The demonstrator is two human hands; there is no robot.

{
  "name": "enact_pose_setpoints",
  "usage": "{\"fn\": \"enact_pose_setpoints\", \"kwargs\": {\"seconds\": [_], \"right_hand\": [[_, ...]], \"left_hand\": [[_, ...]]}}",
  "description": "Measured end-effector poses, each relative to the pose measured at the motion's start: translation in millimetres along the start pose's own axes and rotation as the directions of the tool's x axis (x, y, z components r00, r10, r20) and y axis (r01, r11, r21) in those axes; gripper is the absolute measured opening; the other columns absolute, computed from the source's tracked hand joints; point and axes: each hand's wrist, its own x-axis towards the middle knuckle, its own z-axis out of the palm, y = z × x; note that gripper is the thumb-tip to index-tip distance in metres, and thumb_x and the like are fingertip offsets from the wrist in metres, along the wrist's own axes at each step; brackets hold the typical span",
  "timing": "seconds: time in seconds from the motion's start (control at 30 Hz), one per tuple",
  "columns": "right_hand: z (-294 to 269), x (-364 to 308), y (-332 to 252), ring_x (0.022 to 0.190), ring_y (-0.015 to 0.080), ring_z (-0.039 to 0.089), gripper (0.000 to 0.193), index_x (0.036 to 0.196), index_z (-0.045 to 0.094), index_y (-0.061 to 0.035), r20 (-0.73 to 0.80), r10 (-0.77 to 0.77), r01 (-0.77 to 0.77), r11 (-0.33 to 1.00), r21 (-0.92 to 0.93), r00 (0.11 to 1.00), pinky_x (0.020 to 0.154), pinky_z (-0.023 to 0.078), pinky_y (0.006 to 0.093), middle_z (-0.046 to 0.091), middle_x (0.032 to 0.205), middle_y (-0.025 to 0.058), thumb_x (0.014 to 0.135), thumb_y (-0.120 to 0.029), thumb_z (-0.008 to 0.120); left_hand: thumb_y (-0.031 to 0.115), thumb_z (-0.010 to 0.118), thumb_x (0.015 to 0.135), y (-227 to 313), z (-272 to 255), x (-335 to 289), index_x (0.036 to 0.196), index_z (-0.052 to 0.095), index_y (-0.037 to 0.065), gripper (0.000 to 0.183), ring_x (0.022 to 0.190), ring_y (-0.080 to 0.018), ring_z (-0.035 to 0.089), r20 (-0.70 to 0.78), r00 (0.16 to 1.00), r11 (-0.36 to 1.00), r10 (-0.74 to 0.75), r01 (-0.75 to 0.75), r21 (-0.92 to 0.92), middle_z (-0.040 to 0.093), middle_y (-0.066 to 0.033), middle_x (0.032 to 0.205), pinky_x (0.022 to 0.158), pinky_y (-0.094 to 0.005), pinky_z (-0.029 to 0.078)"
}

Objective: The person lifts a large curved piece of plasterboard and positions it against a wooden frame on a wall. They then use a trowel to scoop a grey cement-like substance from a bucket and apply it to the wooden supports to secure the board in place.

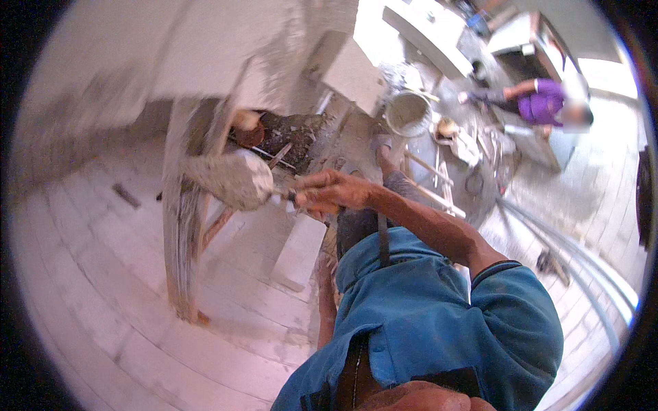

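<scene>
My right hand [336,191] is closed round the handle of a trowel [264,181]. The trowel's broad blade points left, with grey mortar [229,179] spread over it, in front of a wooden post [181,226]. My left forearm [327,308] hangs lower down, beside a pale rectangular block [300,253]. The left hand [323,265] shows only in part at the block's right edge, and its fingers are hidden. Whether it grips the block I cannot tell.
A pale, partly smeared wall [205,48] rises ahead. A round bucket [408,114] stands beyond my feet, near scattered sticks and debris. Someone in a purple shirt [541,103] is at the upper right. Long pipes [576,253] run along the right side.
</scene>
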Motion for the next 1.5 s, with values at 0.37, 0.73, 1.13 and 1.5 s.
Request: {"fn": "enact_pose_setpoints", "kwargs": {"seconds": [0.37,0.73,1.13,1.5], "right_hand": [[-319,-187,216,0.089,0.0206,0.066,0.036,0.117,0.068,-0.0083,-0.676,-0.003,-0.229,0.940,-0.254,0.737,0.082,0.051,0.0350,0.071,0.101,0.0080,0.094,-0.035,0.061],[-608,-68,348,0.084,0.0337,0.073,0.023,0.100,0.070,-0.0014,-0.957,-0.216,-0.956,0.177,-0.235,0.195,0.066,0.060,0.0456,0.070,0.098,0.0166,0.090,-0.016,0.055],[-511,-119,412,0.087,0.0390,0.068,0.024,0.112,0.058,-0.0070,-0.998,-0.049,-0.827,0.562,0.002,-0.036,0.071,0.055,0.0538,0.062,0.102,0.0169,0.096,-0.024,0.054],[-520,-88,505,0.098,0.0404,0.063,0.041,0.103,0.068,-0.0016,-0.982,0.026,-0.508,0.858,-0.073,0.185,0.085,0.050,0.0477,0.065,0.098,0.0205,0.094,-0.041,0.058]], "left_hand": [[0.047,0.040,0.104,154,91,50,0.138,0.048,-0.002,0.060,0.122,-0.0291,0.053,0.172,0.968,0.611,0.181,-0.248,0.752,0.052,-0.0175,0.135,0.101,-0.0396,0.044],[0.041,0.052,0.098,232,681,339,0.142,0.040,-0.004,0.064,0.132,-0.0419,0.045,0.967,0.201,-0.424,0.159,-0.870,0.251,0.045,-0.0281,0.143,0.108,-0.0452,0.038],[0.062,0.057,0.088,159,771,479,0.132,0.059,0.010,0.068,0.106,-0.0318,0.066,0.620,0.740,-0.668,-0.262,-0.603,0.437,0.068,-0.0170,0.117,0.090,-0.0445,0.052],[0.022,0.056,0.091,111,630,415,0.142,0.044,0.016,0.053,0.116,-0.0282,0.056,0.440,0.815,0.287,-0.378,-0.349,0.892,0.054,-0.0096,0.132,0.090,-0.0513,0.054]]}}
